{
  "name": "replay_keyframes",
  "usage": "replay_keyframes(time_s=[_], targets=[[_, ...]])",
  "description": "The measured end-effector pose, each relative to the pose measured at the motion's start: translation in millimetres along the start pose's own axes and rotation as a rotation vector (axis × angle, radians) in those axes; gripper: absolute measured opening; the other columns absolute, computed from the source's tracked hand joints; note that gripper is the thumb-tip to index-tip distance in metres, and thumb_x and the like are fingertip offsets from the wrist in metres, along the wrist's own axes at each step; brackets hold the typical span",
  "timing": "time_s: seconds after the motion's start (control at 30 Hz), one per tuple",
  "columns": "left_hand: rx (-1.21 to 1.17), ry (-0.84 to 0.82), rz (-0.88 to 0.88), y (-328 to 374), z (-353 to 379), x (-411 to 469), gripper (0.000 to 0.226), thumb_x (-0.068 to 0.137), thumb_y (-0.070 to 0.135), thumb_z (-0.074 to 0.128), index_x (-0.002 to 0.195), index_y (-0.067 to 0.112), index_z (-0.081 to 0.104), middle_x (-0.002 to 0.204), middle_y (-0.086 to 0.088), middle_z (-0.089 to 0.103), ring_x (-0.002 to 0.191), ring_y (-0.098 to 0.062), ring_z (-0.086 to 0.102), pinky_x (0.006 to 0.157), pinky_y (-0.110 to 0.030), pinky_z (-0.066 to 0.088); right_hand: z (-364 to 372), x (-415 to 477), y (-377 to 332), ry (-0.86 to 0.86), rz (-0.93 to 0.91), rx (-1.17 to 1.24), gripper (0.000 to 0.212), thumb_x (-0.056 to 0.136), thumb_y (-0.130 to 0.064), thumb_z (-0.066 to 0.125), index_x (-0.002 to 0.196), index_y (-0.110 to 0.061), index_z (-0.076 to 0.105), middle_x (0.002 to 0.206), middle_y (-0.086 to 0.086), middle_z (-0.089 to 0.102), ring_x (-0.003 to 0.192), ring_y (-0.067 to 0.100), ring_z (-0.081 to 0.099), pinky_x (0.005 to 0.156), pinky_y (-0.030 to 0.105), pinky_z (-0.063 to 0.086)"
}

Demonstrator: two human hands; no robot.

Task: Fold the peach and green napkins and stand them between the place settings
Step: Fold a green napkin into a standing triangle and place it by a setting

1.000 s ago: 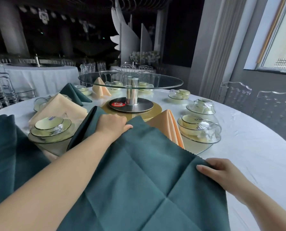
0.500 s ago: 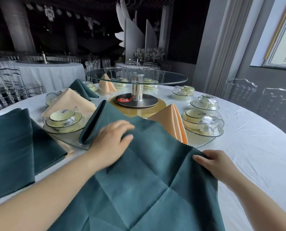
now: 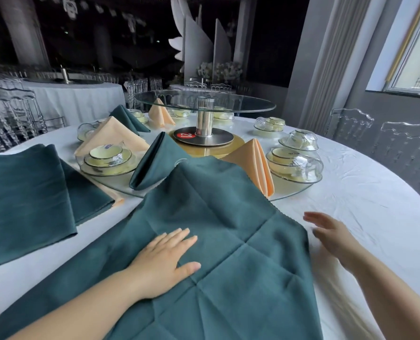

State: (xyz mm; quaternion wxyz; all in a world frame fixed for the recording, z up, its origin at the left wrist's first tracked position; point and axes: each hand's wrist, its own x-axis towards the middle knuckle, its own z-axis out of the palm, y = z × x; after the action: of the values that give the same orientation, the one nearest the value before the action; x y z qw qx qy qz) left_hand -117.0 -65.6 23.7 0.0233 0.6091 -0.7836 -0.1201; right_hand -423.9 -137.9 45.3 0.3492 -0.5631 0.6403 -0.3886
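- Head view, lower centre: we see the unfolded green napkin (image 3: 228, 241) spread on the white surface (image 3: 375, 204). Its far corner reaches between a standing green napkin (image 3: 155, 163) and a standing peach napkin (image 3: 255, 160).
- Our left hand (image 3: 165, 261) lies palm-down on the unfolded napkin, fingers (image 3: 177, 238) straight, gripping nothing.
- Our right hand (image 3: 331, 234), slightly blurred, is just beside the cloth's right edge, fingers (image 3: 314, 217) extended and empty.
- At the left edge, a stack of green napkins (image 3: 25, 192) lies flat.
- Bowl settings sit at centre left (image 3: 108, 155) and centre right (image 3: 294, 163).
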Motion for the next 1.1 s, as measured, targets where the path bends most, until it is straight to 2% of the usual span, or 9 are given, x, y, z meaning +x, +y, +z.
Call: replay_keyframes(time_s=[0.27, 0.33, 0.4, 0.47, 0.57, 0.73, 0.9, 1.0, 1.1], targets=[[0.107, -0.062, -0.035, -25, -17, 7, 0.143, 0.018, 0.090, -0.029, 0.146, 0.034, 0.002, 0.154, 0.012, -0.007, 0.141, -0.003, -0.007, 0.104, -0.014, -0.011, 20, -8, -9, -0.183, -0.176, -0.475, 0.034, 0.085, -0.022, 0.062, 0.117, -0.010, 0.058, 0.125, 0.006, 0.053, 0.126, 0.023, 0.036, 0.106, 0.030, 0.024], [0.144, -0.056, -0.040, -21, -21, 7, 0.112, 0.053, 0.091, -0.013, 0.146, 0.032, 0.005, 0.155, 0.009, -0.003, 0.142, -0.005, -0.003, 0.110, -0.020, -0.008, 26, -8, -11, -0.197, -0.192, -0.412, 0.029, 0.084, -0.019, 0.064, 0.111, -0.011, 0.060, 0.118, 0.005, 0.054, 0.121, 0.020, 0.040, 0.099, 0.027, 0.029], [0.196, 0.025, -0.042, -10, -21, 6, 0.063, 0.093, 0.057, 0.021, 0.147, 0.029, 0.006, 0.156, 0.007, -0.001, 0.142, -0.008, -0.001, 0.112, -0.024, -0.006, 30, -7, -13, -0.193, -0.160, -0.292, 0.015, 0.083, -0.013, 0.064, 0.098, -0.012, 0.059, 0.104, 0.001, 0.055, 0.103, 0.016, 0.048, 0.082, 0.021, 0.034], [0.137, 0.101, 0.003, 4, -16, 5, 0.054, 0.099, 0.036, 0.030, 0.147, 0.028, 0.006, 0.155, 0.008, -0.001, 0.142, -0.007, 0.000, 0.113, -0.024, -0.005, 32, -7, -15, -0.175, -0.145, -0.228, 0.006, 0.084, -0.008, 0.061, 0.081, -0.011, 0.057, 0.084, -0.002, 0.056, 0.081, 0.013, 0.050, 0.064, 0.012, 0.037], [0.025, 0.074, 0.049, 17, -2, 4, 0.063, 0.091, 0.059, 0.019, 0.146, 0.031, 0.007, 0.155, 0.011, -0.002, 0.141, -0.004, -0.003, 0.111, -0.021, -0.006, 32, -6, -16, -0.143, -0.177, -0.136, 0.018, 0.085, -0.008, 0.060, 0.069, -0.015, 0.055, 0.070, -0.004, 0.053, 0.069, 0.011, 0.047, 0.053, 0.004, 0.034], [0.005, 0.035, 0.030, 13, 9, 4, 0.141, 0.020, 0.087, -0.032, 0.145, 0.035, 0.006, 0.154, 0.014, -0.006, 0.140, -0.001, -0.008, 0.104, -0.016, -0.011, 19, -5, -11, -0.022, -0.148, -0.181, 0.019, 0.091, -0.012, 0.053, 0.108, -0.008, 0.060, 0.106, 0.003, 0.061, 0.103, 0.021, 0.055, 0.086, 0.025, 0.038], [0.010, 0.047, 0.023, 11, 6, 5, 0.141, 0.019, 0.087, -0.033, 0.145, 0.037, 0.006, 0.154, 0.015, -0.006, 0.140, -0.001, -0.009, 0.103, -0.015, -0.011, 0, -30, -1, 0.003, -0.110, -0.743, 0.017, 0.086, -0.024, 0.056, 0.071, -0.027, 0.048, 0.101, 0.002, 0.059, 0.106, 0.024, 0.047, 0.083, 0.029, 0.035], [-0.007, 0.033, 0.016, 10, 2, 3, 0.121, 0.040, 0.092, -0.018, 0.145, 0.037, 0.006, 0.154, 0.015, -0.007, 0.140, -0.002, -0.008, 0.105, -0.015, -0.009, 9, -53, -2, -0.147, -0.101, -0.747, 0.025, 0.082, -0.035, 0.060, 0.063, -0.031, 0.043, 0.091, -0.002, 0.052, 0.103, 0.020, 0.045, 0.080, 0.027, 0.033], [0.010, 0.028, 0.005, 8, 0, 4, 0.143, 0.017, 0.088, -0.032, 0.145, 0.037, 0.006, 0.154, 0.014, -0.005, 0.141, -0.003, -0.007, 0.108, -0.017, -0.007, 22, -62, -5, -0.151, -0.113, -0.761, 0.028, 0.081, -0.037, 0.058, 0.062, -0.030, 0.039, 0.096, 0.000, 0.052, 0.106, 0.022, 0.044, 0.082, 0.027, 0.034]])
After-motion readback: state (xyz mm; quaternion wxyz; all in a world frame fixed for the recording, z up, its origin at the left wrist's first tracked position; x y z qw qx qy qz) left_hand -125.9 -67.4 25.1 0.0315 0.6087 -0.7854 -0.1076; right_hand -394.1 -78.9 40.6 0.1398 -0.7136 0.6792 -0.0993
